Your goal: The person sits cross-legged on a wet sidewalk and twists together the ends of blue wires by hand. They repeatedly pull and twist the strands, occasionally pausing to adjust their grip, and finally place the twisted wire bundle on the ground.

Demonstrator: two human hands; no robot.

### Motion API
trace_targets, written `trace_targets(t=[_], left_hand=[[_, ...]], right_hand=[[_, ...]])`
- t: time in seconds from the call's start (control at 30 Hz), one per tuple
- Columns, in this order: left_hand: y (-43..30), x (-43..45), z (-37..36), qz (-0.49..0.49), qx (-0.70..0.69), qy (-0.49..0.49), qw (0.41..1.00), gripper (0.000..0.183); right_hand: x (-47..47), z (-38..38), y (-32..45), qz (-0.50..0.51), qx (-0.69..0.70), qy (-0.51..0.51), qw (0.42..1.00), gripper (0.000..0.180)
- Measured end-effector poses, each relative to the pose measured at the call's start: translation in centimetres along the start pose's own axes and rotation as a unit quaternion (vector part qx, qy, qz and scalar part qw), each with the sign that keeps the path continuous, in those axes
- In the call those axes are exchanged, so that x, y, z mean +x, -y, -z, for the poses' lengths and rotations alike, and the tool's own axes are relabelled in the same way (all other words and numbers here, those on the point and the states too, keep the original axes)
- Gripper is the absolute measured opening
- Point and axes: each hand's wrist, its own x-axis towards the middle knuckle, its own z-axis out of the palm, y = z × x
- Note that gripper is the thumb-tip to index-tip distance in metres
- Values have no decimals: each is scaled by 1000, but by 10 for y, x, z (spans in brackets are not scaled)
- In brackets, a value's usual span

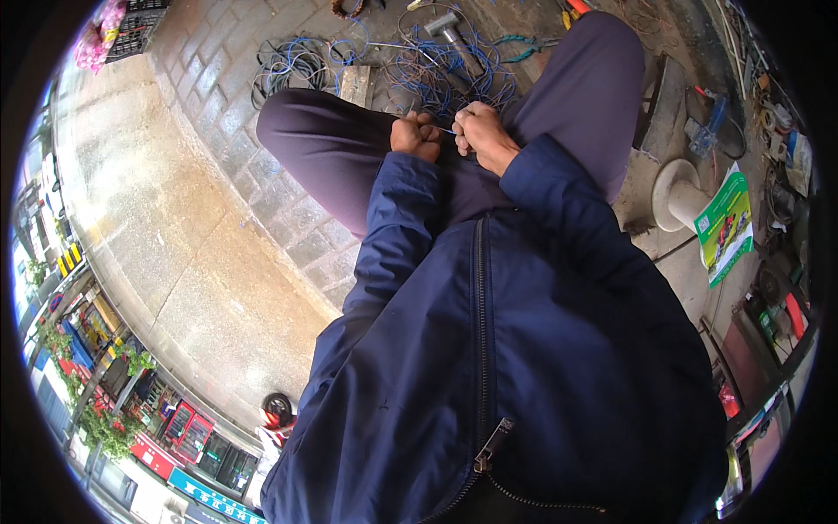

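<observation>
Both fists are raised between my knees, close together. A thin blue wire [448, 130] runs across the gap between them. My left hand [417, 135] is closed on one part of it, and my right hand [483, 134] is closed on the other. Beyond the hands, a tangle of blue and dark wires [425, 75] lies on the ground. A metal hammer [454, 40] rests on this tangle, head away from me. Left of it are a wooden block [357, 86] and a coil of dark cable [298, 62]. The fingers hide the wire's ends.
Teal-handled pliers [520, 49] lie past my right knee. On the right are a blue metal vise [708, 124], a white spool [674, 193] and a green printed leaflet [725, 226]. A black crate [136, 29] stands at the upper left, beside a paved road.
</observation>
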Motion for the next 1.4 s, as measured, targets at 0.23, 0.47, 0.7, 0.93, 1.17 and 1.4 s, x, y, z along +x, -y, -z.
trace_targets(t=[0.23, 0.47, 0.7, 0.93, 1.17, 1.4], left_hand=[[-2, 0, 0, -49, 92, 83, 991, 9], [-1, 4, -5, -110, 152, 132, 973, 10], [0, 0, -8, -118, 154, 124, 973, 10], [3, 15, 4, -105, 150, 80, 980, 9], [-9, 24, 8, -90, 167, 0, 982, 17], [-22, 12, -8, -51, 10, 38, 998, 17]], right_hand=[[11, 14, 2, 88, -8, 0, 996, 8], [26, 23, -7, 224, -359, -25, 906, 14], [10, 12, -9, 332, -531, -31, 779, 17], [3, 2, 2, 235, -539, 20, 809, 28], [-18, 11, -20, 301, -508, 107, 800, 28], [3, 32, -13, 291, -356, -68, 885, 22]])
